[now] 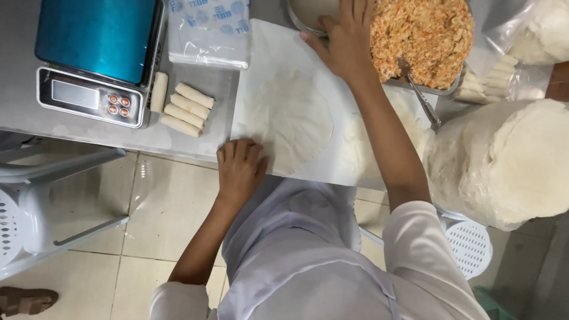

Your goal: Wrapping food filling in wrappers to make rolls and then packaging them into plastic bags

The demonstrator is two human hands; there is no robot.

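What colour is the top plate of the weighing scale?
Blue-teal, on a silver body; the scale shows best in the head view.

Clear plastic bag pack (208, 29) w/ blue print, flat at table's far edge, beside scale's grey rectangular display (75, 94) near left corner.

Colour key: round wrapper (290, 118), translucent white, on a white board (261, 47). Filling (424, 35), speckled orange and cream. Rolled spring rolls (185, 109), pale cream. Scale (95, 53), teal platform, silver front, red buttons. Desk (24, 118), grey. Bagged wrapper stack (510, 160), off-white. Floor (160, 219), beige tiles. Stool (471, 246), white, perforated with small holes. Sleeves, white.
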